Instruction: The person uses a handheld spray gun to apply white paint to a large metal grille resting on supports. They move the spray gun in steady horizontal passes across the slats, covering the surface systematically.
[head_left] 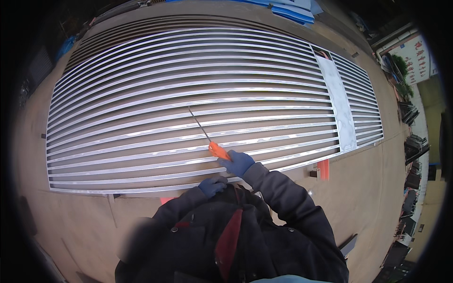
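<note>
My right hand (237, 163), in a blue glove, is wrapped round the orange handle of a long thin tool (218, 150). Its narrow dark shaft points forward and left over the bars of a wide silver metal grille (337, 94); whether it is a file or a screwdriver I cannot tell. Close to my body, at the grille's near edge, my left hand (213, 186) is gloved too, with its fingers curled in. What those fingers hold, if anything, is hidden.
A darker slatted panel (155, 22) lies beyond the grille. Red-orange supports (323, 170) show under the near edge. Blue sheeting (292, 10) is at the far side. Dark metal parts (415, 148) line the right, near a white sign board (415, 59) and a green plant (401, 70).
</note>
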The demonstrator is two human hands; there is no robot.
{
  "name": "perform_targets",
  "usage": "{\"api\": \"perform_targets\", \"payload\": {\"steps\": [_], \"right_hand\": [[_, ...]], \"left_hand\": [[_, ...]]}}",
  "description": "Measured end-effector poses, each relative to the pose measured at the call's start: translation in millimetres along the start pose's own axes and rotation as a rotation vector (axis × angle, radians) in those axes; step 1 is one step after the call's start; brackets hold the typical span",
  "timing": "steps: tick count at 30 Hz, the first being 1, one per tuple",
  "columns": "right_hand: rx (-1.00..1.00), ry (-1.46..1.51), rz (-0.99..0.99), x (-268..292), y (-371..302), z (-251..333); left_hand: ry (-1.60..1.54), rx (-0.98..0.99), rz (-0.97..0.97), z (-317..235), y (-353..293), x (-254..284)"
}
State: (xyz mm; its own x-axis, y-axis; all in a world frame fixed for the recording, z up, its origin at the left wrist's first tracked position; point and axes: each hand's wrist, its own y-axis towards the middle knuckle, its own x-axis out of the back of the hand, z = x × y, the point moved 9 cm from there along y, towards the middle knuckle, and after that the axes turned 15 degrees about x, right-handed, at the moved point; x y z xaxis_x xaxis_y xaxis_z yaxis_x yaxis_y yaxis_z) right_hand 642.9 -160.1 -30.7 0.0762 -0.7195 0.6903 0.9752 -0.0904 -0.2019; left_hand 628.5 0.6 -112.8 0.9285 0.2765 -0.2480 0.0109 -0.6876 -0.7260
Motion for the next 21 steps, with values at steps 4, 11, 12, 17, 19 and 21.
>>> {"api": "perform_targets", "payload": {"steps": [4,11,12,17,19,21], "right_hand": [[-0.495,0.326,-0.285,81,12,-79],[-0.068,0.339,0.123,44,59,-10],[-0.012,0.368,0.218,33,53,-2],[-0.530,0.720,-0.372,103,-10,-79],[-0.201,0.552,-0.202,105,5,-52],[0.112,0.346,-0.109,80,26,-4]], "left_hand": [[-0.224,-0.079,-0.026,-3,-3,21],[-0.272,-0.221,-0.168,-25,-3,31],[-0.137,-0.216,-0.268,-24,-6,33],[-0.032,-0.199,-0.423,-14,-9,40],[-0.279,-0.117,-0.340,-7,4,34],[-0.422,0.011,-0.271,-5,23,18]]}}
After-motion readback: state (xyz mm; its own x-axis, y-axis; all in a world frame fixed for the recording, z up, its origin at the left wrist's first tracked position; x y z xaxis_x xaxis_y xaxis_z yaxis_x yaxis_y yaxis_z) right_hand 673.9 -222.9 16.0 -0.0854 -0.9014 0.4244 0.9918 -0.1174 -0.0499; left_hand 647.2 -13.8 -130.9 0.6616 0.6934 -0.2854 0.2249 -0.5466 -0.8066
